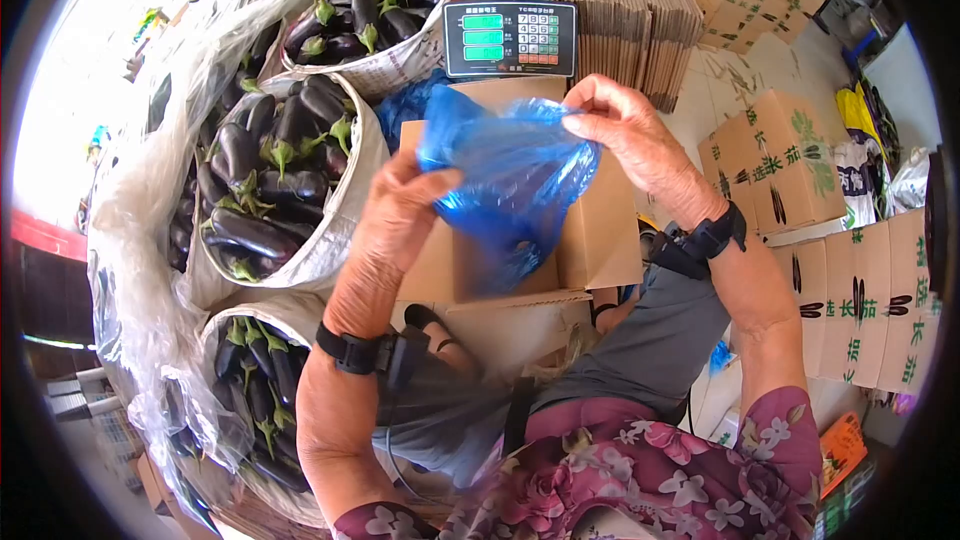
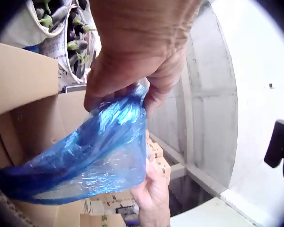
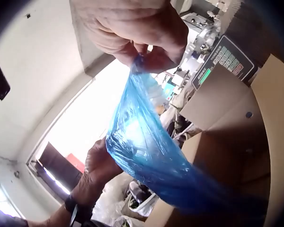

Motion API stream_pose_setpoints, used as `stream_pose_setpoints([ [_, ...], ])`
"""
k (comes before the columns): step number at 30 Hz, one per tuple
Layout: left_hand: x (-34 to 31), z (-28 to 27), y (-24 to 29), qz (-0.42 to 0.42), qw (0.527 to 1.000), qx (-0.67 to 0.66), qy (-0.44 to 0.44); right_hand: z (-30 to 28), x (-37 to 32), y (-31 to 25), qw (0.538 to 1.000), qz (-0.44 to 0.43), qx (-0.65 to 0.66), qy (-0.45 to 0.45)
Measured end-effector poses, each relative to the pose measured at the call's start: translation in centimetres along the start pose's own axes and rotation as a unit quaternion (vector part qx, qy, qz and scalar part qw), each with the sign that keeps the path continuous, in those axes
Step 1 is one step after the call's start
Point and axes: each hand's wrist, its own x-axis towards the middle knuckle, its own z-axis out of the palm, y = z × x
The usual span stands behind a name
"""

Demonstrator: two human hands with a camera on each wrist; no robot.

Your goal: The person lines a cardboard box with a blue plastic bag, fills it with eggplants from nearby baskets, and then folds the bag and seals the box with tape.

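Observation:
A thin blue plastic bag (image 1: 510, 175) hangs between both hands over an open cardboard box (image 1: 600, 230). My left hand (image 1: 405, 205) pinches the bag's left edge between thumb and fingers; in the left wrist view the left hand (image 2: 132, 71) grips the blue bag (image 2: 94, 151) from above. My right hand (image 1: 615, 120) pinches the bag's right edge, and the right wrist view shows the right hand (image 3: 137, 33) with its fingers closed on the top of the bag (image 3: 146, 142). The bag's mouth is stretched between the two hands.
Several sacks of dark purple eggplants (image 1: 270, 160) stand at the left, wrapped in clear plastic. A digital scale display (image 1: 510, 37) sits behind the box. Flat cardboard stacks (image 1: 620, 0) and printed cartons (image 1: 790, 160) fill the right side.

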Motion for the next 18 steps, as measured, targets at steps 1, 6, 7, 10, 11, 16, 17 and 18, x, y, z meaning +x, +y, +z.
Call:
stream_pose_setpoints([
  [1,0.0,-0.4,0.5,0.030,0.999,-0.026,0.032,-0.6,0.0,0.2,1.000,-0.002,0.000,0.005],
  [6,-0.2,-2.9,2.8,0.139,0.986,-0.058,0.067,-1.1,-0.5,0.1,0.940,0.145,-0.260,-0.169],
  [7,-0.4,-2.6,3.0,0.137,0.987,-0.057,0.067,-0.5,-0.7,0.2,0.940,0.146,-0.258,-0.168],
  [10,-0.5,-1.8,3.1,0.132,0.987,-0.055,0.069,0.8,-0.9,0.4,0.849,0.141,-0.387,-0.332],
  [11,-0.5,-1.8,2.7,0.132,0.987,-0.059,0.070,0.9,-1.3,0.4,0.847,0.144,-0.389,-0.334],
  [16,-1.3,-0.2,1.8,0.072,0.997,0.028,-0.007,0.8,0.1,0.3,0.871,0.058,-0.455,-0.174],
  [17,-1.6,0.3,1.5,0.051,0.997,0.038,-0.031,0.7,0.2,0.1,0.922,0.039,-0.371,-0.101],
  [18,-1.6,0.4,1.1,0.048,0.996,0.028,-0.071,0.8,0.3,-0.5,0.957,0.060,-0.261,-0.109],
])
